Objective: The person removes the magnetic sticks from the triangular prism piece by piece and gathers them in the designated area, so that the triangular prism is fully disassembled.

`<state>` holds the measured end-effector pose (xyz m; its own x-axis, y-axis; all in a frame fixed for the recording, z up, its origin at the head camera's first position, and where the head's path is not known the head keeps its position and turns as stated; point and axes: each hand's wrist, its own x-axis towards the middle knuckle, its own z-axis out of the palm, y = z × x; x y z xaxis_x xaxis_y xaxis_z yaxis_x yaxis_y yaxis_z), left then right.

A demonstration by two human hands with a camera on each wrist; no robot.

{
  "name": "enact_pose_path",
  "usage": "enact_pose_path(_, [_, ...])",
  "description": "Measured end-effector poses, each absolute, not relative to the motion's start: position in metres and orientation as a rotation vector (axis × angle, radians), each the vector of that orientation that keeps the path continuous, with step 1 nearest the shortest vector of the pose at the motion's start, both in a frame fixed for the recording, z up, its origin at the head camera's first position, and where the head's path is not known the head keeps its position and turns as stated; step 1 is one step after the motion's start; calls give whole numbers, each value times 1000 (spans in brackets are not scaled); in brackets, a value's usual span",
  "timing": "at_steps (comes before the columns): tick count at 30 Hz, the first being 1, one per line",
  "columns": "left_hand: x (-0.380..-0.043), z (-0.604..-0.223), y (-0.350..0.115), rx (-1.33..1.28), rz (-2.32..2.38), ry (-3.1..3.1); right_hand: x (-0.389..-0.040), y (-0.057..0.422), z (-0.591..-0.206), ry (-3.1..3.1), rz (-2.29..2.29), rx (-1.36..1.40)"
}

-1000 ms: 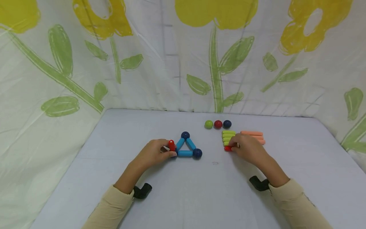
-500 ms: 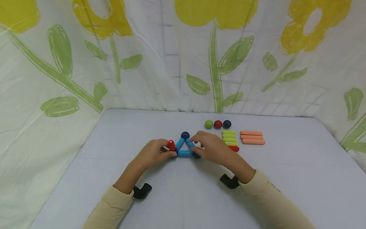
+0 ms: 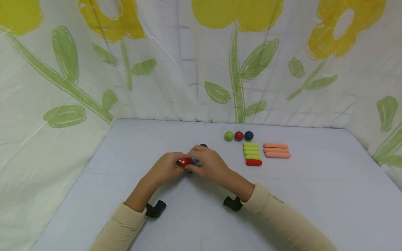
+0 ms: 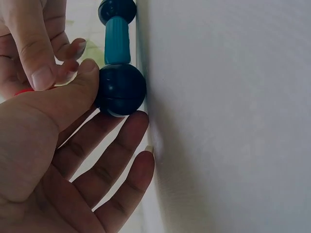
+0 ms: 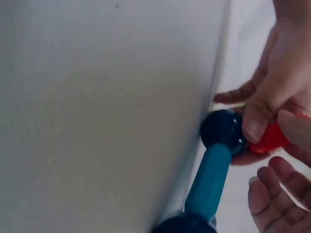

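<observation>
A dark blue ball (image 4: 122, 90) at the near left corner of a triangle of magnetic rods and balls is gripped by my left hand (image 3: 167, 168), thumb against it. A red magnetic rod (image 5: 272, 138) stands off this ball, above the triangle. Thumb and fingers of my right hand (image 3: 209, 163) pinch the rod near its top, close against the left hand. A light blue rod (image 5: 209, 182) joins the gripped ball to another dark blue ball (image 4: 117, 9). In the head view the right hand covers most of the triangle; the far ball (image 3: 203, 145) just shows.
Right of the hands lie several yellow-green rods (image 3: 251, 150), a second red rod (image 3: 253, 162) and three salmon rods (image 3: 277, 150). Behind them sit a green ball (image 3: 228, 136), a red ball (image 3: 239, 136) and a dark blue ball (image 3: 249, 135). A flowered curtain (image 3: 176, 83) hangs beyond the table.
My right hand has left the loose red rod on the right and come across to the upright red rod, which it now pinches. The left hand has stayed at the corner ball.
</observation>
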<state>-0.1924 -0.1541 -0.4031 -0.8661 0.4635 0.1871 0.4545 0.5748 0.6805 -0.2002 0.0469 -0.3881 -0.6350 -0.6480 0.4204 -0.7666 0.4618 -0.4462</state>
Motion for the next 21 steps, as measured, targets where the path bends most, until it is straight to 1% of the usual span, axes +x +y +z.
enact_pose_path(4, [-193,-404,-154,843,1175,2799,-197,44,-389,-2465,858,1242])
enact_pose_path(7, [-194,-404,-154,840,1183,2795,-195,46,-386,-2462,904,1214])
enact_pose_path(11, [-193,-403,-153,765,1213,2763,-192,52,-381,-2465,1019,1181])
enact_pose_path(16, [-192,-401,-152,721,1211,2715,-191,70,-383,-2469,1034,1165])
enact_pose_path(21, [-190,-400,-152,724,1202,2697,-189,99,-386,-2556,1001,1077])
